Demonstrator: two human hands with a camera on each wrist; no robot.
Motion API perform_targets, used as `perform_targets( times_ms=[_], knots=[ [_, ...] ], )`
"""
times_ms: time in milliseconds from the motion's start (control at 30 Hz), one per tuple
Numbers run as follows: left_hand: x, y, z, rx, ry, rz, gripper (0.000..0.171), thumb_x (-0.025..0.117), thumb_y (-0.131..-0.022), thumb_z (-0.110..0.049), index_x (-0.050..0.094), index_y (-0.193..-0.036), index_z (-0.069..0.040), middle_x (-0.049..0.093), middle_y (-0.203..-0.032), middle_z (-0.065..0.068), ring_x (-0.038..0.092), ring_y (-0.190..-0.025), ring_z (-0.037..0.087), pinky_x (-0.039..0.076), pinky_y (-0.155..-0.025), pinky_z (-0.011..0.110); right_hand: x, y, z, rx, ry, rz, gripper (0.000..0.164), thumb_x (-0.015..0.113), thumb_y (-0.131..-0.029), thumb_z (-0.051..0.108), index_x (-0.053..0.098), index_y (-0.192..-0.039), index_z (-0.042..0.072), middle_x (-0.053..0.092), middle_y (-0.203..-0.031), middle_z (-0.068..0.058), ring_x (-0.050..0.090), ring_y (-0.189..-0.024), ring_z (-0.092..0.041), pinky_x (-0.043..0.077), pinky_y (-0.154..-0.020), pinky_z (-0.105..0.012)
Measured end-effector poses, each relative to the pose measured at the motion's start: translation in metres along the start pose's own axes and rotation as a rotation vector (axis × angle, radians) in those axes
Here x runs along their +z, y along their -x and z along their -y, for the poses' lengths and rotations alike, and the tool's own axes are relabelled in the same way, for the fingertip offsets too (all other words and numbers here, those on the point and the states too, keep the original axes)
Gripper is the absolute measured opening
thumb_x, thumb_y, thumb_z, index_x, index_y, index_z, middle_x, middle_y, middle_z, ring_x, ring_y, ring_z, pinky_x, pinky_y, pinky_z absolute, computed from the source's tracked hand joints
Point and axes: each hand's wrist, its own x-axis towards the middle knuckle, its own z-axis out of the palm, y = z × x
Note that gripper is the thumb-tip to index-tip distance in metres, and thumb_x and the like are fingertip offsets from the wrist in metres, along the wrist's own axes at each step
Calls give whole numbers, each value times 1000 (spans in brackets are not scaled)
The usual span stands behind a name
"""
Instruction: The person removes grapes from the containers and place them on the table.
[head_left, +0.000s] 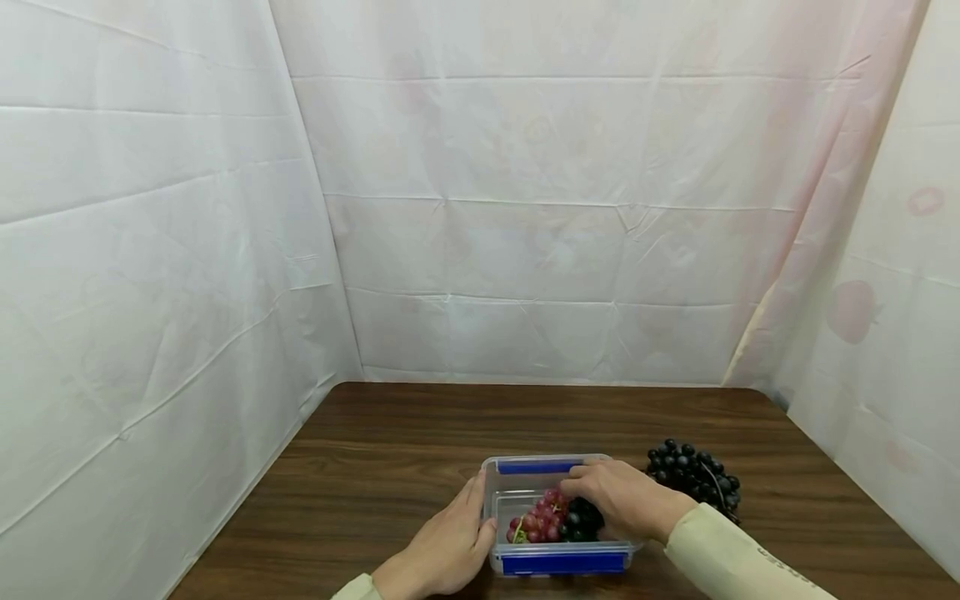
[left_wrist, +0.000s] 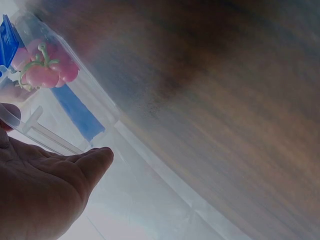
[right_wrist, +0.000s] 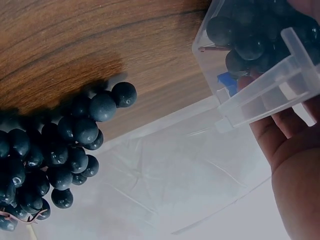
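A clear plastic container (head_left: pixel 558 560) with blue side clips sits on the table. In it lie a bunch of red grapes (head_left: pixel 534 523) with a green stem and, to their right, a bunch of black grapes (head_left: pixel 581 521). My left hand (head_left: pixel 450 537) rests against the container's left wall, fingers straight; the left wrist view shows this hand (left_wrist: pixel 50 185) beside the rim. Over the right rim reaches my right hand (head_left: pixel 618 497), its fingers curled around the black grapes inside. Through the clear wall in the right wrist view, fingertips (right_wrist: pixel 245 81) show beside those grapes (right_wrist: pixel 250 46).
A larger bunch of black grapes (head_left: pixel 686 473) lies on the wooden table (head_left: pixel 420 433), right of the container and close to my right forearm. White sheeting (head_left: pixel 525 250) hangs behind the table and along both sides.
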Motion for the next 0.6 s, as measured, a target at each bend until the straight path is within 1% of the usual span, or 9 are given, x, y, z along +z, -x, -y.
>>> perform_targets(
  times_ms=[233,367,600],
  knots=[
    [0,0,-1,-8,1,-1,72,41,-109,-37,15,-162,3,25,-166,22,33,-149,35,37,-115,55,0,0,0,13,-43,5,50,96,-71,23,69,-113,32,65,-109,15,65,-100,-9,60,-81,-35],
    [-1,0,-1,-7,2,6,73,40,-109,-40,15,-162,3,25,-166,22,33,-149,35,37,-115,55,0,0,0,25,-65,4,47,95,-73,21,71,-112,31,64,-106,16,64,-96,-6,60,-78,-32],
    [-1,0,0,-17,4,23,74,39,-109,-42,14,-162,2,25,-166,22,34,-149,35,38,-115,55,-1,0,1,32,-120,0,38,93,-75,18,73,-104,29,59,-97,18,59,-85,0,58,-70,-26]
  ],
)
